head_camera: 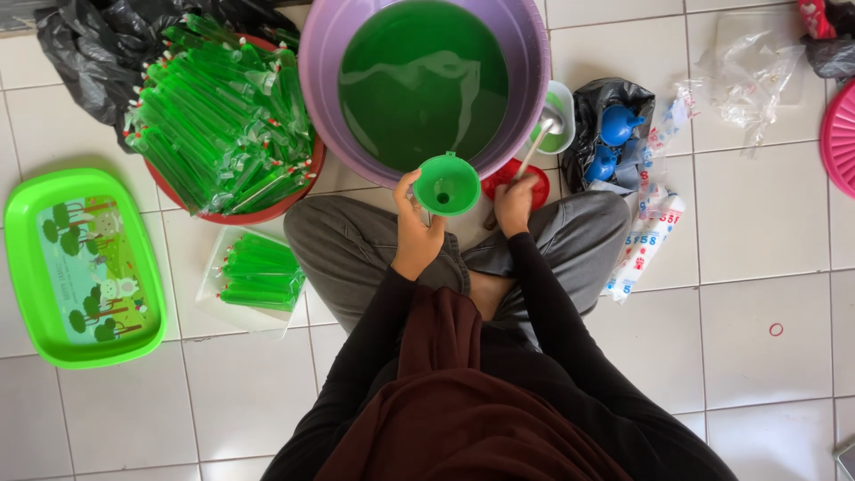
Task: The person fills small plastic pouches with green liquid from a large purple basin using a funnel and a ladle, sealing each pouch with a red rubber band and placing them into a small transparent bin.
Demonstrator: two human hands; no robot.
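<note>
The person sits cross-legged on the tiled floor [766, 267]. The left hand [415, 233] holds a green funnel [446, 184] upright, its fingers wrapped about the funnel's lower part and neck, just at the near rim of the purple basin [313, 80]. The right hand [516, 203] is clenched around the lower end of a ladle handle [537, 147]; the ladle's bowl rests in a small light-green cup [563, 100] beside the basin. Whether a plastic sleeve sits under the funnel cannot be told; the fingers hide that spot.

Progress, as judged from the lie of things: a red tray [240, 214] on the left is heaped high with filled green ice sticks [218, 111], and a smaller clear tray [254, 272] by the left knee holds a further batch. The basin remains well filled with green liquid [419, 80], so a large share of filling appears to be left.

Surroundings: a green serving tray [85, 267] with a printed picture lies empty at far left. A black bag [89, 53] lies behind the red tray. To the right, a black bag with blue items [614, 134], packs of clear plastic sleeves [646, 236], loose clear wrapping [748, 71], and a pink rim [839, 138] at the edge. A red lid [534, 183] lies under the right hand. A small red band [776, 329] lies apart on the floor.

Nothing stands between the hands and the basin.
</note>
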